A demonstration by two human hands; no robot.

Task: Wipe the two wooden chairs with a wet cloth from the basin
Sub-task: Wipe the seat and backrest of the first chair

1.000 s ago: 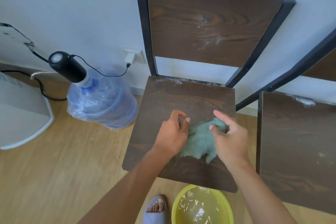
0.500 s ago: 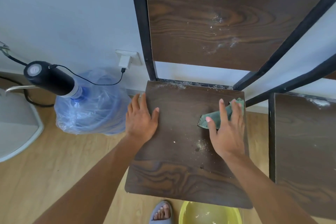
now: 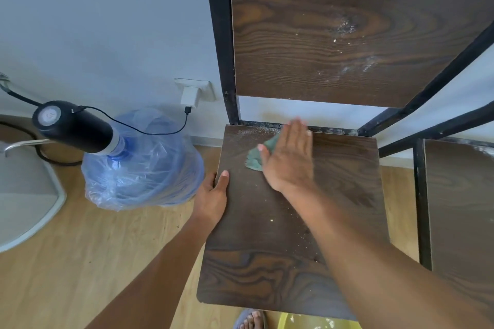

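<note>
A dark wooden chair with a black metal frame fills the middle; its seat (image 3: pixel 267 262) carries pale crumbs and its backrest (image 3: pixel 334 29) shows dusty white marks. My right hand (image 3: pixel 290 157) lies flat, fingers together, pressing a green cloth (image 3: pixel 255 156) onto the seat's rear left part. Only the cloth's left edge shows beside the palm. My left hand (image 3: pixel 212 195) grips the seat's left edge, thumb on top. The second chair's seat (image 3: pixel 462 222) stands at the right edge. The yellow basin's rim (image 3: pixel 315 324) peeks out below the seat.
A large blue water bottle (image 3: pixel 139 163) in plastic wrap, topped by a black pump (image 3: pixel 72 125), stands left of the chair. Its cable runs to a wall charger (image 3: pixel 191 95). A white appliance (image 3: pixel 24 195) sits far left. A sandalled foot (image 3: pixel 251 320) shows on the wood floor.
My right hand has swept the cloth from the seat's right rear to its left rear. My left hand slid off the seat top to grip its left edge.
</note>
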